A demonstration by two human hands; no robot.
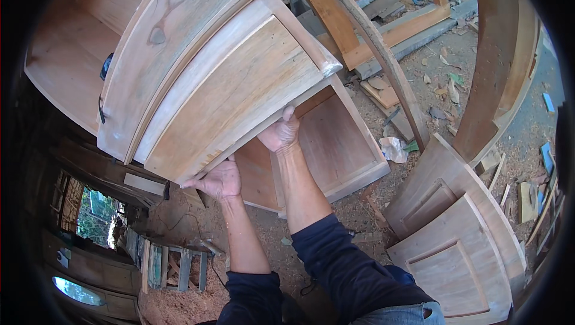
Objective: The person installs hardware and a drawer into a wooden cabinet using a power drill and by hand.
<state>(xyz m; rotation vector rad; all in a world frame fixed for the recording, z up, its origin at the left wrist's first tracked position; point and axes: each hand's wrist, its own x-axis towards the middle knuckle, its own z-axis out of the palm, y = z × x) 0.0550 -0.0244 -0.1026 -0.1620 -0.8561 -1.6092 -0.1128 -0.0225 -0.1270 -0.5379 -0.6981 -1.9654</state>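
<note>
Left hand (218, 180): fingers curled up under the lower edge of a panelled wooden door (230, 88), gripping its bottom corner. Right hand (280, 132): fingers closed over the same lower edge further along, thumb pointing upward against the wood. Both forearms rise from dark blue sleeves (335, 265).

The door is held raised and tilted in front of an open wooden cabinet (335, 145). Its frame is pale, unfinished timber with visible straight grain; the inset panel is flat with a stepped moulding around it. The upper right corner shows a light, worn patch. A second door (162, 38) lies alongside it to the left, with a rounded knot mark in the grain and a dark hinge on its edge.

The cabinet interior is bare reddish-brown board, box-shaped, smooth.

Two matching panelled doors (455, 253) lean at lower right, same pale wood, raised rectangular centres. A curved wooden strip (383, 55) crosses behind the cabinet. The ground (431, 85) is sandy dirt strewn with shavings, offcuts and a crumpled scrap of paper (392, 148)
</note>
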